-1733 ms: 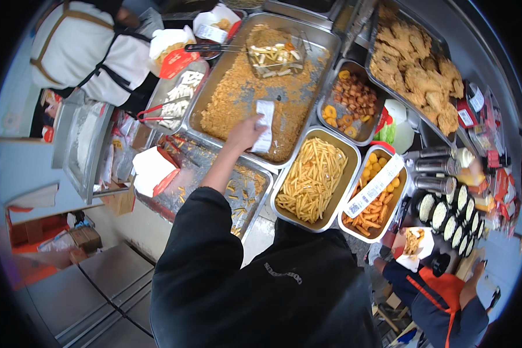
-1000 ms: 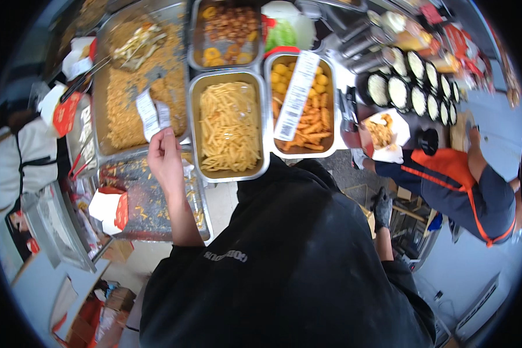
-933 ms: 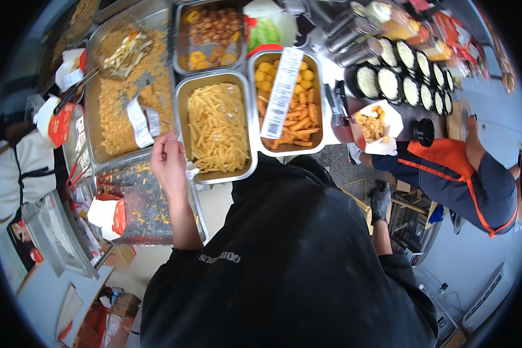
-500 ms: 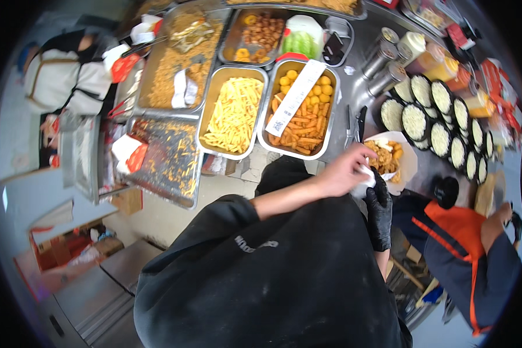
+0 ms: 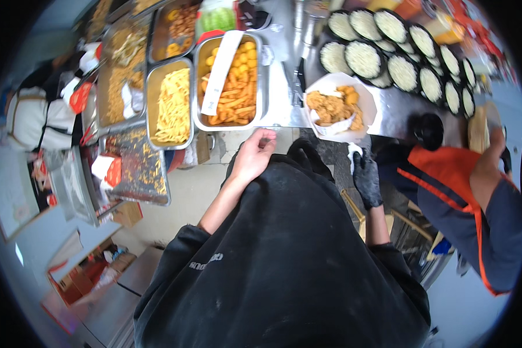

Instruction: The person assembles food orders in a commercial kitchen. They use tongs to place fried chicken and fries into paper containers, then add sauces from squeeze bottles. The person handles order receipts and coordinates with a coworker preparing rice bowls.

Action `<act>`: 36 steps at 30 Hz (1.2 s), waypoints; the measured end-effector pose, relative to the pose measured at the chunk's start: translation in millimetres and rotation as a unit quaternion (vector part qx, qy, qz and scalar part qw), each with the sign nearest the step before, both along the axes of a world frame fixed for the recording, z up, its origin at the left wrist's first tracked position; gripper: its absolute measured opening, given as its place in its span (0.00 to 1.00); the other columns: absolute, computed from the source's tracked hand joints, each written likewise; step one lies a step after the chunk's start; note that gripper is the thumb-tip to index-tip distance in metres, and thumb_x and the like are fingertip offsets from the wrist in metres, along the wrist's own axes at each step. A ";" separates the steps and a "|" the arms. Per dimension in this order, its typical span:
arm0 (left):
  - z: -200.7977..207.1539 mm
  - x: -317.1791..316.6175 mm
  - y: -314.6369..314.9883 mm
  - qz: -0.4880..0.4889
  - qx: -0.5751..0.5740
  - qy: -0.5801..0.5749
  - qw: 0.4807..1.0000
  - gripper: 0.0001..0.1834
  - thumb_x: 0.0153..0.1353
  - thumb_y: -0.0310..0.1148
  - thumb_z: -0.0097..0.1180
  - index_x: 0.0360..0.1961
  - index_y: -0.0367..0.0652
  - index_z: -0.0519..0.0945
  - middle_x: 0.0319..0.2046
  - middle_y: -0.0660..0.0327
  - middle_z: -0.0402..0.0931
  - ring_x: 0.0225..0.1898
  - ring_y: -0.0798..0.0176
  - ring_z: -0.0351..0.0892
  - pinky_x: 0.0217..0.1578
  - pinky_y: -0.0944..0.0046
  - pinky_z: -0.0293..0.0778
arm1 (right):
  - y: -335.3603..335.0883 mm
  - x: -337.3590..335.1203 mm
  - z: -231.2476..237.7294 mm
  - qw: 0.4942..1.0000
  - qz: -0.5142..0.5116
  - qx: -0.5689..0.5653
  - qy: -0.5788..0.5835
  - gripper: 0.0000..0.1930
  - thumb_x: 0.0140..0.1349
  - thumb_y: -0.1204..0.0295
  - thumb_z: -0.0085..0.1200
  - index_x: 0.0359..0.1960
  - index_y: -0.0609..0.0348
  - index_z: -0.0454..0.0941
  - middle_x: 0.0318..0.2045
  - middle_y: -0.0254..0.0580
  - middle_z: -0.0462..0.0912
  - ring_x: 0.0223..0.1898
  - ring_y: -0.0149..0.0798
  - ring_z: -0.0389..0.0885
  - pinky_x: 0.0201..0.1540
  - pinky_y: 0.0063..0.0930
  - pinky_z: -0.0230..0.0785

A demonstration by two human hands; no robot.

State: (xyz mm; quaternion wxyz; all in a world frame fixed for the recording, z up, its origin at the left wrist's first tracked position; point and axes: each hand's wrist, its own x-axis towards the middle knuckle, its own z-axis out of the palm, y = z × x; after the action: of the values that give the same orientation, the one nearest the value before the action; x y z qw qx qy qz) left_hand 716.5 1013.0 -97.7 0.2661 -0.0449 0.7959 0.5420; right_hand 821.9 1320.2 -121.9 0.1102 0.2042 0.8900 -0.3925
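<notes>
In the head view, a white wad [image 5: 353, 155], maybe tissue or paper, looks to be pinched between the thumb and fingers of the gloved right hand [image 5: 366, 181], so a pretty narrow grip. That hand is held just below the open white box [image 5: 370, 110]; whether the box is touched by the fingertips can't really be told. The box is set on the metal counter [image 5: 399, 113], right by the front edge, and loaded with fried pieces [image 5: 326, 105]. Black bowls [image 5: 362, 59] are packed close behind it, so not much slack is left back there.

The bare left hand [image 5: 258, 153] is held loosely curled in front of the nugget pan [image 5: 232, 126]. Nothing can be made out in it, but with the blur a small pinch can't be ruled out.

As for doing it well: the wad is probably best kept bunched up and clear of the fried pieces. The box walls look like thin card, so they'd be better steadied low and lightly than squeezed, especially that near the edge.
</notes>
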 end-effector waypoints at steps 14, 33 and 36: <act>-39.0 -86.5 91.8 -0.204 -0.243 0.033 0.948 0.24 0.65 0.44 0.45 0.37 0.31 0.83 0.40 0.37 0.81 0.47 0.38 0.80 0.52 0.47 0.73 | 10.4 146.8 -138.6 0.935 -0.307 -0.169 -0.050 0.14 0.71 0.71 0.42 0.56 0.54 0.73 0.36 0.43 0.81 0.33 0.32 0.77 0.31 0.29 0.73; -41.1 -62.8 110.4 -0.393 -0.209 0.299 0.844 0.17 0.61 0.33 0.56 0.47 0.33 0.78 0.41 0.44 0.80 0.42 0.45 0.80 0.45 0.49 0.74 | -4.0 51.0 -71.4 0.952 -0.297 -0.077 -0.023 0.20 0.72 0.56 0.47 0.35 0.64 0.78 0.18 0.40 0.76 0.15 0.32 0.72 0.19 0.30 0.64; 6.7 -74.6 90.0 -0.245 -0.061 0.155 0.955 0.15 0.65 0.29 0.50 0.51 0.32 0.74 0.43 0.44 0.80 0.41 0.47 0.83 0.44 0.51 0.77 | 2.9 54.4 -79.3 0.960 -0.267 -0.065 0.061 0.19 0.72 0.59 0.48 0.35 0.64 0.80 0.20 0.37 0.77 0.20 0.29 0.73 0.23 0.28 0.65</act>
State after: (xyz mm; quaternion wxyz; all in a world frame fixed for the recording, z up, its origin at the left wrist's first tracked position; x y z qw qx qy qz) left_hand 641.9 1103.0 -90.9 0.2604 0.2196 0.8457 0.4109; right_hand 876.3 1323.1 -201.2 -0.0396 0.4024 0.7808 -0.4762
